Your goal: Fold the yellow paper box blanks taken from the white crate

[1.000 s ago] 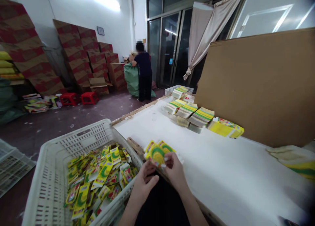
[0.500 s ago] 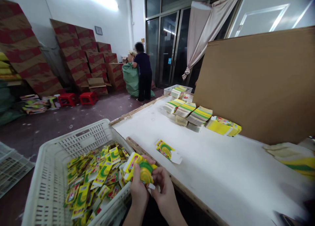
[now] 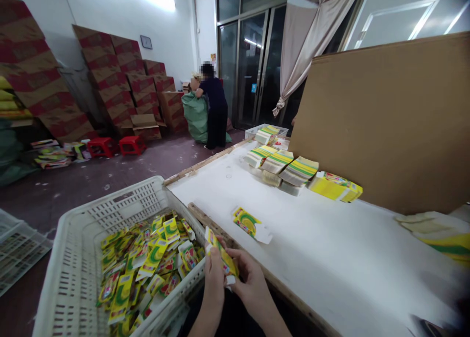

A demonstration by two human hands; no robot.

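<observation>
A small yellow box (image 3: pixel 224 258) with green and red print is between my two hands, near the table's wooden edge. My left hand (image 3: pixel 215 280) grips it from the left, thumb on its face. Fingers of my right hand (image 3: pixel 251 283) pinch its lower right side, where a white flap shows. On the white table (image 3: pixel 312 239) just beyond lies another flat yellow box (image 3: pixel 247 222) with white flaps. To the left stands a white plastic basket (image 3: pixel 69 258) holding several small yellow boxes (image 3: pixel 121 298).
Stacks of flat yellow cartons (image 3: pixel 299 170) line the table's far side, before a large cardboard sheet (image 3: pixel 385 126). A person (image 3: pixel 216 102) stands at a green sack (image 3: pixel 196 116). Red stools (image 3: pixel 132 145) and stacked cartons (image 3: pixel 106 77) are at the back left.
The box in my hands has turned so its narrow side shows more. Both hands have shifted slightly right, away from the basket.
</observation>
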